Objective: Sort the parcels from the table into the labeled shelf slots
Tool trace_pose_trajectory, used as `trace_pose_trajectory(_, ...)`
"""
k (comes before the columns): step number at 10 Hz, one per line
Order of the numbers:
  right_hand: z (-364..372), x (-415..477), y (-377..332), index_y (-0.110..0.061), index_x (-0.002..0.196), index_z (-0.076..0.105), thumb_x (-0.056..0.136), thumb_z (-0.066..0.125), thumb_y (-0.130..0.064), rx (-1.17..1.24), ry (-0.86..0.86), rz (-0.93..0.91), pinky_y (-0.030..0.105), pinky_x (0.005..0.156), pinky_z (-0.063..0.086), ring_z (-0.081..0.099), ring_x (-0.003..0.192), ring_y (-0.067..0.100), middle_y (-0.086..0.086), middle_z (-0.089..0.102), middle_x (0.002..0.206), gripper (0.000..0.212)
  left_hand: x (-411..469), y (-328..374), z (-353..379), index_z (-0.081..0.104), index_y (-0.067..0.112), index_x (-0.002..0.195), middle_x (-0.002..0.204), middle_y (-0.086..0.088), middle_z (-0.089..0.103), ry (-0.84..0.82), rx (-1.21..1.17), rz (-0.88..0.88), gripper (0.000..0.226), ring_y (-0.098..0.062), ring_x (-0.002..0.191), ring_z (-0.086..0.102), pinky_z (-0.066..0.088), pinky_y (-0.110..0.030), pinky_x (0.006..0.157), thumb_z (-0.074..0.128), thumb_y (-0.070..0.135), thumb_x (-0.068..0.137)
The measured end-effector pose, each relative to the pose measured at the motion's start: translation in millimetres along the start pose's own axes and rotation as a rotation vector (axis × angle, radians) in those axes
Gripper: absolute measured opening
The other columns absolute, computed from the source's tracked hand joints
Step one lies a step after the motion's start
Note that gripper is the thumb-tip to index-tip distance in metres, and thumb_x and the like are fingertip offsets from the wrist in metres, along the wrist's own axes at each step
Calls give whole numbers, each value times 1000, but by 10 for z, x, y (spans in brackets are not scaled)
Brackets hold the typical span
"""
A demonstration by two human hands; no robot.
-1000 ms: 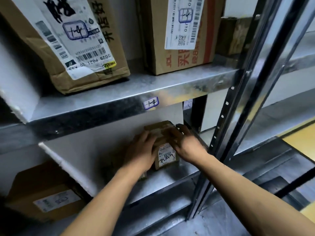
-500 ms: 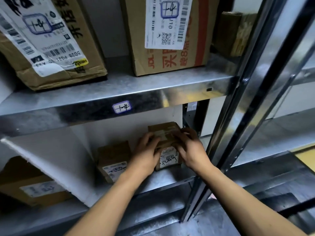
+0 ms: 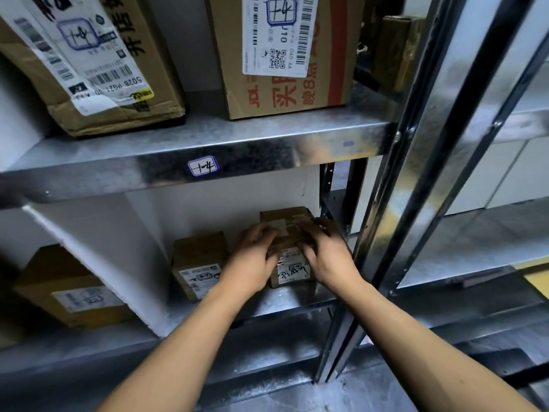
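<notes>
A small brown parcel (image 3: 289, 224) with a handwritten white label stands in the right end of the lower shelf slot (image 3: 297, 301). My left hand (image 3: 255, 257) grips its left side with fingers curled over the top. My right hand (image 3: 326, 254) grips its right side the same way. A second small brown parcel (image 3: 197, 260) with a white label stands just to its left, partly behind my left wrist. A blue-framed slot label (image 3: 203, 166) is stuck on the front edge of the shelf above.
A white divider panel (image 3: 118, 263) bounds the slot on the left, with another brown box (image 3: 71, 289) beyond it. Two big cartons (image 3: 89, 60) (image 3: 285, 55) sit on the upper shelf. Steel uprights (image 3: 395, 203) stand close to the right of my right hand.
The view has shifted, so the second parcel at the left now shows in full. Both hands stay on the small parcel, which has hardly moved.
</notes>
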State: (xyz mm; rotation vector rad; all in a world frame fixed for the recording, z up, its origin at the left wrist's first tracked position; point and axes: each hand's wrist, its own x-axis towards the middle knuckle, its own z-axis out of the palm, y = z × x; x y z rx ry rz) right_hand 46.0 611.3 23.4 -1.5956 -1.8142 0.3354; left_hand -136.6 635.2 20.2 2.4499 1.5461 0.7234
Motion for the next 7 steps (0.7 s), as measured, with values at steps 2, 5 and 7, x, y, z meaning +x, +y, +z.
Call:
trace_pose_trajectory(2, -64, -9, -127, -19, 139, 52, 95, 58, -29, -110, -87, 51, 42, 103, 46, 51, 122, 36, 13, 44, 141, 45, -28, 4, -147, 53, 20, 135, 138, -6, 47, 12, 116, -64, 48, -30, 124, 43, 38, -38, 104, 60, 34, 90)
trace_pose_trajectory(5, -73, -215, -304, -13, 127, 61, 94, 58, -36, -357, -8, -49, 49, 85, 51, 53, 106, 41, 19, 59, 118, 40, -383, -109, -351, 57, 23, 129, 127, -6, 58, 45, 194, -136, 40, -29, 114, 54, 48, -40, 93, 54, 39, 93)
trace_pose_trajectory(7, 68, -388, -603, -14, 126, 60, 94, 58, -36, -403, 5, -120, 46, 81, 49, 55, 103, 39, 16, 56, 116, 38, -683, -280, -621, 57, 18, 128, 124, -7, 57, 90, 237, -99, 40, -30, 111, 51, 41, -41, 96, 54, 36, 93)
